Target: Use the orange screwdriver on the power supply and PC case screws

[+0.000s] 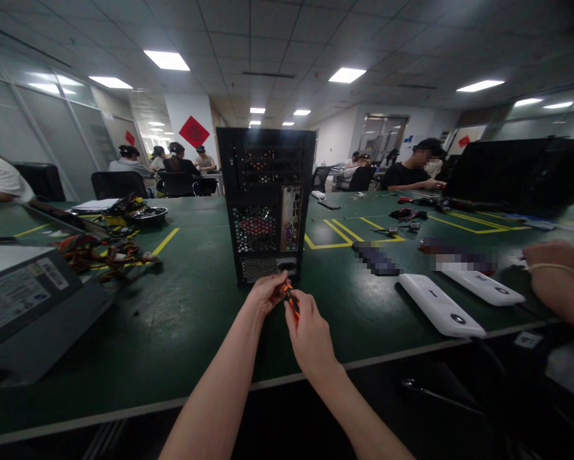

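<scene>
Watching through the head camera, I have the right hand [310, 326] closed around an orange-and-black tool [293, 305], its handle slanting up toward the case. The left hand [266, 294] is partly closed, its fingertips bunched at the tool's front end; I cannot tell whether they grip it or only steady it. Right behind both hands, the black computer case [255, 193] stands upright on the green counter [186, 319], its rear panel with ports and mesh facing me. The tool's tip is hidden from me, so I cannot say whether it touches the case.

Off to my left lies a grey metal box [25, 303] with labels, beside a tangle of cables [107, 255]. Over on the right, a white device [435, 303] rests near the counter's edge, and another person's wrist [562, 275] shows beyond it.
</scene>
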The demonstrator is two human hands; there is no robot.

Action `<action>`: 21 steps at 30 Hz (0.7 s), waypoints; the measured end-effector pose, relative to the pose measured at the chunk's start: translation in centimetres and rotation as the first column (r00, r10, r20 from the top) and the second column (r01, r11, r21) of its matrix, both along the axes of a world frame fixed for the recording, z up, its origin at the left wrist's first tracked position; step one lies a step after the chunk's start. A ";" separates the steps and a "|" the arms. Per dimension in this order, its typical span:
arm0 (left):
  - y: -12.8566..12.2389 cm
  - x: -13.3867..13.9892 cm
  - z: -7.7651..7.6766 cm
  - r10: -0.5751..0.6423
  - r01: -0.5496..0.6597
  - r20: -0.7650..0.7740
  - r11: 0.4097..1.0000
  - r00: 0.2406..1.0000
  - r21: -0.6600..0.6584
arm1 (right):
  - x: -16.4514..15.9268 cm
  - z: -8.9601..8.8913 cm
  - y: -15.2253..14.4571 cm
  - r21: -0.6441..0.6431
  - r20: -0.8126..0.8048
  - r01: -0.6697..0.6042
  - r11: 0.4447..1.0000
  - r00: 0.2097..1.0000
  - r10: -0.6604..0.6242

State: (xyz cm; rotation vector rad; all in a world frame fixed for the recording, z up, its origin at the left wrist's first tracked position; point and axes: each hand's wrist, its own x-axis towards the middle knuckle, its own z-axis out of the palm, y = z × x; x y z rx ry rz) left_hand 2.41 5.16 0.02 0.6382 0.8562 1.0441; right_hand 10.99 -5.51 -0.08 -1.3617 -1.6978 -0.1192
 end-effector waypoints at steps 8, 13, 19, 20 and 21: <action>-0.1 -0.5 -0.3 -0.090 0.088 0.029 0.995 0.996 0.054 | 0.7 0.3 0.1 -0.036 -0.050 -0.013 0.999 0.999 0.012; 0.4 -0.5 -0.7 -0.044 0.042 0.035 0.998 0.998 0.045 | 0.2 0.1 -0.1 -0.003 0.015 -0.057 0.998 0.998 0.057; 0.1 -0.2 -0.4 -0.021 0.021 0.001 0.999 1.000 0.035 | 0.3 -0.6 0.0 0.016 0.079 0.037 0.999 0.996 -0.038; 0.0 -0.2 -0.3 -0.021 0.021 0.004 0.999 1.000 0.033 | 0.4 -0.5 0.0 0.006 0.074 0.058 0.998 0.996 -0.059; -0.1 -0.2 -0.2 -0.030 0.029 0.011 0.999 1.000 0.033 | 0.5 -0.5 0.1 -0.007 0.071 0.075 0.997 0.995 -0.074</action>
